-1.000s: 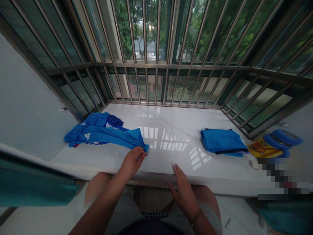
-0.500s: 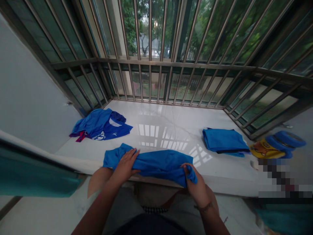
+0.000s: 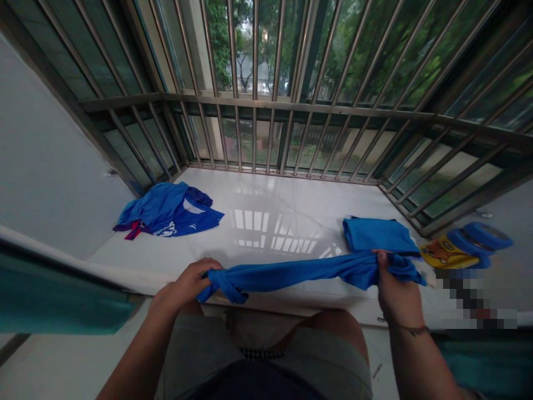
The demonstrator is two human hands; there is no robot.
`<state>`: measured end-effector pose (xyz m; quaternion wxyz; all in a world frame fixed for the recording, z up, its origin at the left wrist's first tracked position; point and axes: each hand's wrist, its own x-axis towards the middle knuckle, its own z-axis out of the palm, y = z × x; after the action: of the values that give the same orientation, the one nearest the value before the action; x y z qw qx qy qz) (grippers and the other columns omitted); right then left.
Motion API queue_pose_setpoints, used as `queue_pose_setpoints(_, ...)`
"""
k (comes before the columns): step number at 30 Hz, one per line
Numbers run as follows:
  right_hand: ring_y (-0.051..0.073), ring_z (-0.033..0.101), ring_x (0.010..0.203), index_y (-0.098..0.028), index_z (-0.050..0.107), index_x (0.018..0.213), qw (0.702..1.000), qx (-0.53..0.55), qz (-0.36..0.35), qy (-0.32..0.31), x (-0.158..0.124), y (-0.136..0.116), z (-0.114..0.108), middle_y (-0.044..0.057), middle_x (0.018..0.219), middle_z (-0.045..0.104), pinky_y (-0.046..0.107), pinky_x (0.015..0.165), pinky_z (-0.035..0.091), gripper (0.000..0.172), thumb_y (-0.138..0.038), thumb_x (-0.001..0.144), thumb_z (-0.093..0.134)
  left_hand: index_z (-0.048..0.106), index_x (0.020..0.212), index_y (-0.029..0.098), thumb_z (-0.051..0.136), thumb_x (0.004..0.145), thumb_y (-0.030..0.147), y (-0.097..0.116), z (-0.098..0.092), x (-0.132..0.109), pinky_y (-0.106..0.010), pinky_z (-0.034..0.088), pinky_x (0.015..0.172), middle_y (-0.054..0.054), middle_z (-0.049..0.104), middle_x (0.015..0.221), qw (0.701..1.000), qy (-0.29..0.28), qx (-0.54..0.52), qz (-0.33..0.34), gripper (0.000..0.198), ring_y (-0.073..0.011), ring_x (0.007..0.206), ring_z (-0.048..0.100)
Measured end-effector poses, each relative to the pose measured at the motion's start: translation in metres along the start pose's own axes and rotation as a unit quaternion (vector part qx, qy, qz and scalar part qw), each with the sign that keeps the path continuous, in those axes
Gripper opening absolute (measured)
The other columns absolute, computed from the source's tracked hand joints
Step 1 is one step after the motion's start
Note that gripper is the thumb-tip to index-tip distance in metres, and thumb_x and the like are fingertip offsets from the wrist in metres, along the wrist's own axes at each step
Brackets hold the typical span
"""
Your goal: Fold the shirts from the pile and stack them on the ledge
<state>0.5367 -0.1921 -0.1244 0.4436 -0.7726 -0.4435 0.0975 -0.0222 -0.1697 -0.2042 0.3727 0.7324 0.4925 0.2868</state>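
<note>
A blue garment (image 3: 291, 274) is stretched lengthwise between my two hands, just above the front edge of the sill. My left hand (image 3: 194, 283) grips its left end, where a narrow strip of cloth loops down. At the other end my right hand (image 3: 395, 289) is closed round the bunched fabric, thumb on top, with a crumpled bit sticking out past it. What kind of garment it is, I cannot tell. Behind my right hand lies a folded stack of blue clothes (image 3: 377, 236).
On the left of the white sill (image 3: 270, 194) lies a loose pile of blue clothes (image 3: 170, 211) with a white print. A blue-lidded jar (image 3: 452, 253) with a yellow label stands at the right. Metal bars (image 3: 255, 105) line the window behind; teal curtains (image 3: 62, 294) hang at the sides.
The blue garment was lying on the sill edge under my hands; now it is lifted and pulled taut. My right hand has moved right, and my left hand slightly left, gripping the cloth.
</note>
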Motion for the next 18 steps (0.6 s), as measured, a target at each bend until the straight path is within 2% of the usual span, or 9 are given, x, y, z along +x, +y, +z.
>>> queue_pose_setpoints(3,0.041,0.069,0.121,-0.013,0.077,0.123,0.999,0.020,-0.001,0.045,0.031,-0.002,0.011,0.022,0.123,0.077,0.060,0.111,0.051,0.071,-0.075,0.094,0.057,0.078,0.105,0.022,0.070,0.084,0.030,0.040,0.002,0.005,-0.036,0.058,0.097,-0.006,0.080,0.109,0.993,0.041,-0.108,-0.025,0.024,-0.0259,0.104,0.074)
queue_pose_setpoints(5,0.044,0.061,0.136,-0.007,0.067,0.137,0.997,0.021,-0.036,0.065,0.038,-0.011,0.025,0.029,0.139,0.069,0.063,0.117,0.048,0.081,-0.072,0.089,0.066,0.074,0.104,0.021,0.073,0.079,0.030,0.066,0.009,0.014,-0.033,0.059,0.085,-0.003,0.078,0.100,0.977,0.077,-0.190,-0.060,0.027,-0.0234,0.093,0.073)
queue_pose_setpoints(8,0.044,0.039,0.159,-0.005,0.049,0.155,0.983,0.003,-0.179,0.043,0.002,-0.037,0.051,0.032,0.168,0.042,0.066,0.128,0.038,0.090,-0.067,0.092,0.069,0.063,0.092,0.023,0.075,0.077,0.034,0.102,0.031,0.029,-0.024,0.050,0.062,0.005,0.065,0.075,0.928,0.133,-0.322,-0.128,0.022,-0.0156,0.066,0.063)
queue_pose_setpoints(9,0.043,0.037,0.161,-0.009,0.050,0.155,0.975,0.004,-0.224,0.001,-0.022,-0.047,0.060,0.029,0.170,0.040,0.067,0.130,0.034,0.081,-0.063,0.097,0.066,0.058,0.088,0.023,0.076,0.077,0.035,0.114,0.041,0.033,-0.023,0.046,0.057,0.007,0.060,0.069,0.911,0.148,-0.355,-0.149,0.024,-0.0134,0.060,0.057)
queue_pose_setpoints(11,0.038,0.055,0.147,-0.018,0.060,0.145,0.956,0.042,-0.252,-0.145,-0.083,-0.067,0.078,0.022,0.154,0.060,0.063,0.127,0.042,0.058,-0.055,0.101,0.067,0.053,0.084,0.024,0.077,0.074,0.037,0.134,0.064,0.038,-0.021,0.042,0.053,0.008,0.055,0.065,0.887,0.152,-0.397,-0.179,0.029,-0.0115,0.056,0.053)
queue_pose_setpoints(13,0.035,0.067,0.133,-0.022,0.058,0.148,0.922,0.083,-0.209,-0.315,-0.143,-0.082,0.096,0.018,0.146,0.067,0.054,0.117,0.053,0.063,-0.048,0.095,0.077,0.052,0.087,0.024,0.078,0.071,0.036,0.149,0.085,0.038,-0.021,0.041,0.053,0.009,0.055,0.066,0.879,0.138,-0.412,-0.195,0.032,-0.0112,0.056,0.052)
queue_pose_setpoints(14,0.034,0.070,0.127,-0.021,0.058,0.148,0.908,0.102,-0.172,-0.369,-0.168,-0.086,0.104,0.016,0.142,0.070,0.049,0.111,0.057,0.065,-0.044,0.091,0.081,0.051,0.089,0.025,0.078,0.072,0.035,0.155,0.093,0.036,-0.021,0.041,0.053,0.009,0.056,0.067,0.880,0.134,-0.412,-0.196,0.033,-0.0112,0.057,0.052)
queue_pose_setpoints(16,0.030,0.074,0.119,-0.020,0.060,0.142,0.887,0.136,-0.121,-0.425,-0.198,-0.088,0.116,0.014,0.132,0.075,0.041,0.102,0.059,0.053,-0.035,0.094,0.074,0.050,0.093,0.026,0.078,0.074,0.032,0.160,0.100,0.031,-0.021,0.043,0.056,0.009,0.056,0.070,0.887,0.150,-0.400,-0.178,0.034,-0.0114,0.060,0.054)
queue_pose_setpoints(18,0.026,0.075,0.104,-0.019,0.065,0.127,0.887,0.143,-0.090,-0.430,-0.202,-0.082,0.118,0.010,0.114,0.078,0.036,0.092,0.059,0.033,-0.032,0.097,0.064,0.051,0.098,0.027,0.078,0.078,0.032,0.160,0.093,0.027,-0.022,0.048,0.061,0.007,0.061,0.078,0.901,0.182,-0.367,-0.141,0.034,-0.0130,0.067,0.060)
